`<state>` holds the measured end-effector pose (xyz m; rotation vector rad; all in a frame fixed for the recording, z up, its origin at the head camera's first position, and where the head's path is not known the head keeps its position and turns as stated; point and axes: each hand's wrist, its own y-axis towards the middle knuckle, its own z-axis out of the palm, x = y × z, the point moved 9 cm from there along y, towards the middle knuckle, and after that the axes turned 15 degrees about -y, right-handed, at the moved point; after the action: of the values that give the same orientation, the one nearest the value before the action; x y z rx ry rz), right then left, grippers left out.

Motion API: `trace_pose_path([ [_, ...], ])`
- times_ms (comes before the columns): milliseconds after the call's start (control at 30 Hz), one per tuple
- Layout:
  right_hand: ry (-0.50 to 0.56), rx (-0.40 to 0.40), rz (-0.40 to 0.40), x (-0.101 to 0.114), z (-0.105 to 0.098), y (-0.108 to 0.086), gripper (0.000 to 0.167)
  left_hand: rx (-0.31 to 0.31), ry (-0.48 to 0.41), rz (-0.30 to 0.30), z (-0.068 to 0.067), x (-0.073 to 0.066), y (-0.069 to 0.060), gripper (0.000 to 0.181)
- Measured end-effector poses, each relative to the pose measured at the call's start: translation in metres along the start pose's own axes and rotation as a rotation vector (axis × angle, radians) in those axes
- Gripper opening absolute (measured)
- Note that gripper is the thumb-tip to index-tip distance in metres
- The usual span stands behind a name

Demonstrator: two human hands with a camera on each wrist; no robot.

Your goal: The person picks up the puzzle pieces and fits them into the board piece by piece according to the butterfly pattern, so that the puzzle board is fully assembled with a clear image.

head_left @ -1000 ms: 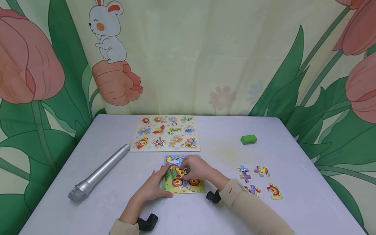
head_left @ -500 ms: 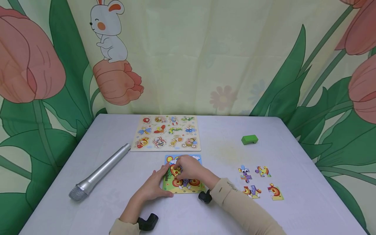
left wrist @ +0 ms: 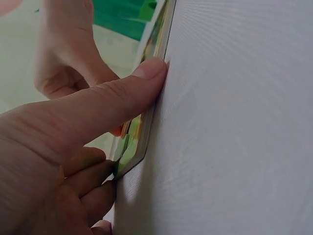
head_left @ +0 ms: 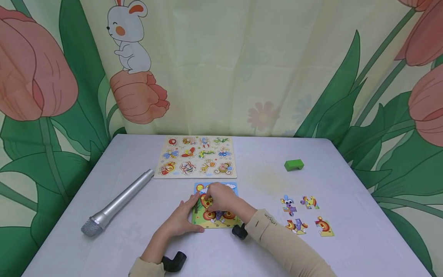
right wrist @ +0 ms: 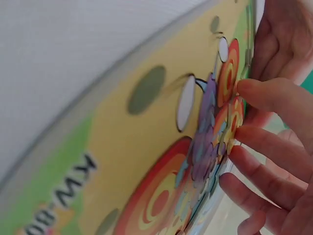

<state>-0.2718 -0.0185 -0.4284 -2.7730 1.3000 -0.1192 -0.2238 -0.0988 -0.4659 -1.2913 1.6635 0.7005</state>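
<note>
A small picture puzzle board (head_left: 197, 223) lies flat at the middle of the table, with a butterfly design in red, yellow and purple. My left hand (head_left: 181, 217) holds its near left corner, thumb along the front edge and fingers at the left side. The left wrist view shows the thumb (left wrist: 112, 103) against the board's edge. Over the board, my right hand (head_left: 223, 200) has its thumb and fingertips on a yellow-and-red puzzle piece (head_left: 206, 201) at the upper left wing. In the right wrist view, that piece (right wrist: 236, 115) sits between thumb and index fingertip.
Several loose puzzle pieces (head_left: 298, 226) lie to the right. Behind the board is a larger insect peg board (head_left: 197, 159). A silver microphone (head_left: 117, 204) lies at the left, and a green block (head_left: 294, 165) sits at the back right. A printed curtain (head_left: 221, 69) hangs behind.
My right hand has moved left and brought the yellow-and-red piece down into the upper left part of the board. Over the last half second it barely shifts. The left hand stays put.
</note>
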Motion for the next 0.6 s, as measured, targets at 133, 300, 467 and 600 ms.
trace_pose_path([
  [133,-0.057,-0.021,-0.001,0.0025,-0.0030,-0.0011,0.025,-0.002,0.000,0.002,0.0002,-0.0005,-0.0004,0.105],
  [300,-0.092,-0.035,-0.007,0.0040,-0.0044,-0.0015,0.024,-0.001,0.004,-0.008,0.0005,0.0000,-0.0001,0.105],
  [467,-0.104,-0.043,-0.027,0.0046,-0.0034,-0.0014,0.024,0.004,0.007,-0.013,0.0006,0.0002,0.0003,0.105],
  [600,-0.122,-0.055,-0.052,0.0062,-0.0035,-0.0025,0.024,0.010,0.004,-0.009,0.0002,-0.0015,-0.0004,0.105],
])
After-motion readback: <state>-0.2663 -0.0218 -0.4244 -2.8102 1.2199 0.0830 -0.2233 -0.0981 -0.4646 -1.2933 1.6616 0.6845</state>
